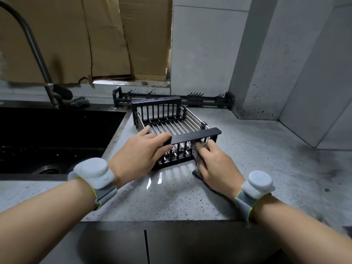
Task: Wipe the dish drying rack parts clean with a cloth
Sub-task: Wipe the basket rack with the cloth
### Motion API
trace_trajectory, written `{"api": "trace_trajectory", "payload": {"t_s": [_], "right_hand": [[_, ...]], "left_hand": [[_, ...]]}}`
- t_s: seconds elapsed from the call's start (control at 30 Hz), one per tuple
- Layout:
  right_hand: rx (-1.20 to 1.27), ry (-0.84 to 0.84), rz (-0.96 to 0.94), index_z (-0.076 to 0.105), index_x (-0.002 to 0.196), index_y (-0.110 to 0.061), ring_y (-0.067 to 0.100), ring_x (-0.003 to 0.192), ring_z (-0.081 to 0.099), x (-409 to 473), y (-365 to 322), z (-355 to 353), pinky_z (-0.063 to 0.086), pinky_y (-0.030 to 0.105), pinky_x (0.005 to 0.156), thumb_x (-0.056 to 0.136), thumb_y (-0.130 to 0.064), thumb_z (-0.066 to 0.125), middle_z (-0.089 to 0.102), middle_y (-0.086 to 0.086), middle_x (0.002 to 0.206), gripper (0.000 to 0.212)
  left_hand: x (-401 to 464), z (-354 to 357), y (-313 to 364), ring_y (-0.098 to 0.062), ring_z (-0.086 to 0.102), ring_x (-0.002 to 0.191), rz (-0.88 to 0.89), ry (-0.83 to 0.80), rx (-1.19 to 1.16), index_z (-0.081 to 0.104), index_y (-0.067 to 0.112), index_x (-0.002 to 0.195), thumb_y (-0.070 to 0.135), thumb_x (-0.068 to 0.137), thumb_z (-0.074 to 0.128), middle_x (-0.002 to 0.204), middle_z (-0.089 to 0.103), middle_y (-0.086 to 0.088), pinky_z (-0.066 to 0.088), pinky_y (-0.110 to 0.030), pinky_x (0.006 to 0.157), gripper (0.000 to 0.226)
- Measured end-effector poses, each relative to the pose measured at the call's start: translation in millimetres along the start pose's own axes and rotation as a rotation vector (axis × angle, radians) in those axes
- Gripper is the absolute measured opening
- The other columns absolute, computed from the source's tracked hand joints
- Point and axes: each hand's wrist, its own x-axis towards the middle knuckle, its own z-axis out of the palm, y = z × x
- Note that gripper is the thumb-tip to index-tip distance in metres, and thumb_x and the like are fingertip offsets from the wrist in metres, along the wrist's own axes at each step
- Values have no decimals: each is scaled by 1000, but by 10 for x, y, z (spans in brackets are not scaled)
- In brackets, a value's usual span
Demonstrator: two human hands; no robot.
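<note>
Head view:
Rack: black dish rack [171, 128] with metal bars stands on the speckled bench [257, 159], just right of the sink [47, 134].
Left hand [137, 159]: fingers [163, 139] curl around the rack's near top rail.
Right hand [215, 168]: fingers clamped on a mesh cloth [196, 159], pressing it against the rack's near right corner.
</note>
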Motion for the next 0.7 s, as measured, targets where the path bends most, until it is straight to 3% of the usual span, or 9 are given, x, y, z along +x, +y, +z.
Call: {"api": "trace_trajectory", "payload": {"t_s": [0.13, 0.3, 0.4, 0.5, 0.6, 0.7], "right_hand": [[-42, -61, 28, 48, 121, -11, 18, 77, 39, 53, 10, 22, 28, 24, 70, 99, -16, 44, 33, -2, 98, 24], [-96, -233, 109, 44, 136, -17, 35, 98, 57, 155, 68, 25, 44, 35, 80, 95, -21, 44, 46, 8, 111, 41], [-153, -284, 104, 53, 119, -17, 34, 98, 58, 235, 60, -18, 44, 36, 79, 94, -23, 45, 45, 6, 105, 27], [-216, -287, 76, 48, 92, -21, 34, 96, 58, 285, 50, -56, 44, 37, 77, 93, -23, 46, 48, 6, 102, 3], [-266, -262, 44, 58, 94, -17, 33, 92, 60, 289, 69, -48, 48, 36, 75, 96, -27, 46, 51, 6, 102, 16], [-299, -262, -3, 65, 106, -17, 31, 91, 61, 267, 42, -93, 48, 35, 74, 96, -25, 46, 51, 6, 107, 22]], "left_hand": [[12, 28, -5, -23, 64, 84, -7, 16, 0, 59, 17, 117, 50, 103, 31, 80, 63, 6, 21, -28, 121, 45], [19, 36, -6, -24, 64, 81, -12, 10, 11, 58, 17, 117, 50, 103, 31, 79, 63, 5, 21, -29, 122, 44], [14, 34, 0, -22, 64, 79, -12, 7, 10, 58, 17, 116, 50, 104, 31, 78, 63, 6, 23, -31, 122, 44], [18, 25, 11, -20, 64, 80, -15, -6, 46, 58, 18, 114, 51, 103, 27, 77, 63, 7, 21, -29, 121, 46], [24, 24, 19, -22, 64, 79, -16, -15, 58, 57, 18, 111, 53, 103, 24, 75, 62, 6, 25, -32, 121, 49], [20, -9, 45, -25, 66, 86, -31, -7, 71, 57, 20, 114, 55, 102, 22, 79, 66, 5, 17, -25, 119, 51]]}}
